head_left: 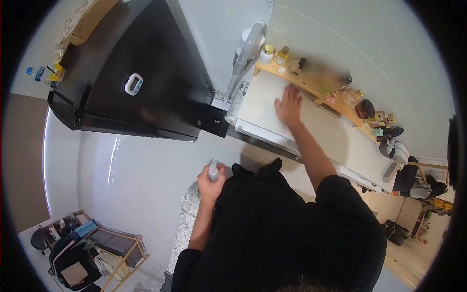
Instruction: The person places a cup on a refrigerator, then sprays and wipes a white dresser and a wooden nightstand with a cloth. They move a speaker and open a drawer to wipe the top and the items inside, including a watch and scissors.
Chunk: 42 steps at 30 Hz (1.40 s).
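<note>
My left hand point(210, 182) is closed around a small pale grey object point(213, 170), held upright over the floor left of my body. What exactly the object is cannot be made out. My right hand point(289, 108) lies flat with its fingers spread on the white top of a dresser point(335, 135). Just beyond its fingertips runs a wooden shelf point(294, 78) that carries bottles and jars, among them a yellow bottle point(281, 55) and a white jar with a gold lid point(266, 54).
A dark fridge point(160, 92) with a white timer point(134, 84) stands at the upper left. Beside the dresser leans a grey stick vacuum point(242, 61). A wooden rack point(127, 250) with bags is at the lower left. More bottles line the shelf's right end.
</note>
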### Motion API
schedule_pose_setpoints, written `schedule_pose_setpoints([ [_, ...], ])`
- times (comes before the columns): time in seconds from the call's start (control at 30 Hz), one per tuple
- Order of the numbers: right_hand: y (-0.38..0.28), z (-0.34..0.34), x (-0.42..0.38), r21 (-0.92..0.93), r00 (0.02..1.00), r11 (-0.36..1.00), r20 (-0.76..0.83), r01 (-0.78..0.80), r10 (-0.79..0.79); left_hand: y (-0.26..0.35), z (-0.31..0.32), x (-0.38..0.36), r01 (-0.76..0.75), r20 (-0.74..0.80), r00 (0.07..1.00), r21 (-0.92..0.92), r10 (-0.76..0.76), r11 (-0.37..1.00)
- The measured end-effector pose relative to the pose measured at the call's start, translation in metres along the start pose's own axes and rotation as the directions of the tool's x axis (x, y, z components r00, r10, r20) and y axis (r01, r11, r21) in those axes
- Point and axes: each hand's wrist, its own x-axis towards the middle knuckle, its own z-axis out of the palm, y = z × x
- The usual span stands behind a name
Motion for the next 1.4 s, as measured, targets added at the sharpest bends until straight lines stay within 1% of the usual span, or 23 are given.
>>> schedule_pose_setpoints([
  [0.03, -0.002, 0.000, 0.020, 0.002, 1.000, 1.000, -0.003, -0.003, 0.003, -0.002, 0.000, 0.000, -0.004, 0.002, 1.000, 0.001, 0.004, 1.000],
  [0.1, -0.012, -0.002, 0.050, -0.102, 0.972, 0.968, 0.023, -0.229, 0.232, -0.008, -0.002, -0.001, -0.063, 0.012, 0.998, 0.036, 0.062, 0.997],
  [0.13, -0.020, 0.000, 0.054, -0.101, 0.972, 0.968, 0.025, -0.229, 0.233, -0.009, -0.004, -0.002, -0.062, 0.012, 0.998, 0.038, 0.061, 0.997],
  [0.2, -0.036, 0.006, 0.060, -0.141, 0.995, 0.985, -0.043, -0.097, 0.092, -0.010, -0.004, -0.003, -0.020, -0.002, 1.000, 0.024, 0.020, 1.000],
  [0.23, -0.042, 0.005, 0.065, -0.141, 0.995, 0.985, -0.036, -0.100, 0.096, -0.013, -0.002, -0.002, -0.014, 0.002, 1.000, 0.028, 0.014, 1.000],
  [0.3, -0.048, 0.001, 0.065, 0.001, 0.998, 0.998, 0.035, 0.055, -0.055, -0.017, -0.001, -0.004, 0.053, 0.037, 0.998, 0.015, -0.053, 0.998],
  [0.37, -0.054, -0.005, 0.049, 0.059, 0.997, 0.996, 0.042, 0.063, -0.065, -0.012, 0.000, -0.005, 0.018, 0.077, 0.997, 0.056, -0.022, 0.998],
  [0.43, -0.056, -0.003, 0.010, -0.041, 0.957, 0.957, -0.002, 0.288, -0.288, -0.004, 0.003, 0.007, -0.039, 0.112, 0.993, 0.081, 0.030, 0.996],
  [0.5, -0.059, -0.010, -0.048, 0.021, 0.898, 0.899, 0.040, 0.437, -0.438, 0.001, 0.009, 0.013, -0.061, 0.105, 0.993, 0.041, 0.057, 0.997],
  [0.63, -0.005, -0.039, -0.083, 0.089, 0.843, 0.855, 0.146, 0.510, -0.518, 0.006, 0.017, 0.029, -0.063, 0.096, 0.993, 0.015, 0.061, 0.998],
  [0.7, 0.028, -0.031, -0.056, -0.029, 0.937, 0.939, 0.089, 0.342, -0.338, 0.009, 0.018, 0.031, -0.086, 0.130, 0.988, -0.002, 0.086, 0.996],
  [0.77, 0.041, -0.022, -0.018, -0.020, 0.967, 0.967, 0.022, 0.253, -0.252, 0.010, 0.018, 0.033, -0.089, 0.149, 0.985, 0.009, 0.087, 0.996],
  [0.8, 0.035, -0.018, 0.000, -0.015, 0.968, 0.968, 0.020, 0.250, -0.249, 0.011, 0.018, 0.034, -0.091, 0.166, 0.982, 0.017, 0.087, 0.996],
  [0.87, 0.004, -0.007, 0.023, -0.026, 0.998, 0.999, -0.032, 0.046, -0.047, 0.013, 0.020, 0.035, -0.092, 0.167, 0.982, 0.032, 0.086, 0.995],
  [0.9, -0.012, -0.004, 0.019, -0.019, 0.999, 0.999, -0.024, 0.041, -0.041, 0.014, 0.020, 0.033, -0.089, 0.170, 0.982, 0.042, 0.081, 0.995],
  [1.03, -0.078, 0.000, -0.023, 0.080, 0.970, 0.967, -0.013, 0.242, -0.242, 0.005, 0.027, 0.032, -0.079, 0.196, 0.978, 0.058, 0.067, 0.995],
  [1.07, -0.084, 0.002, -0.044, 0.058, 0.930, 0.930, -0.087, 0.364, -0.358, -0.004, 0.030, 0.032, -0.050, 0.201, 0.979, 0.059, 0.037, 0.997],
  [1.17, -0.064, -0.028, -0.084, 0.142, 0.888, 0.877, -0.090, 0.459, -0.450, 0.000, 0.039, 0.034, -0.028, 0.262, 0.965, 0.064, 0.010, 0.998],
  [1.23, -0.004, -0.039, -0.104, 0.201, 0.934, 0.914, -0.121, 0.353, -0.335, 0.004, 0.044, 0.038, -0.046, 0.300, 0.954, 0.084, 0.019, 0.995],
  [1.3, 0.078, -0.043, -0.124, 0.058, 0.992, 0.993, -0.074, 0.106, -0.101, 0.004, 0.054, 0.044, -0.060, 0.320, 0.947, 0.042, 0.044, 0.997],
  [1.33, 0.125, -0.051, -0.134, 0.037, 0.997, 0.996, 0.012, -0.080, 0.079, 0.003, 0.058, 0.046, -0.070, 0.324, 0.944, 0.007, 0.064, 0.997],
  [1.37, 0.182, -0.045, -0.157, 0.016, 0.987, 0.996, -0.132, -0.085, 0.086, 0.001, 0.061, 0.048, -0.063, 0.336, 0.940, -0.002, 0.060, 0.998],
  [1.4, 0.222, -0.051, -0.179, -0.050, 0.968, 0.974, -0.133, -0.220, 0.212, -0.001, 0.065, 0.051, -0.120, 0.334, 0.935, -0.015, 0.118, 0.993],
])
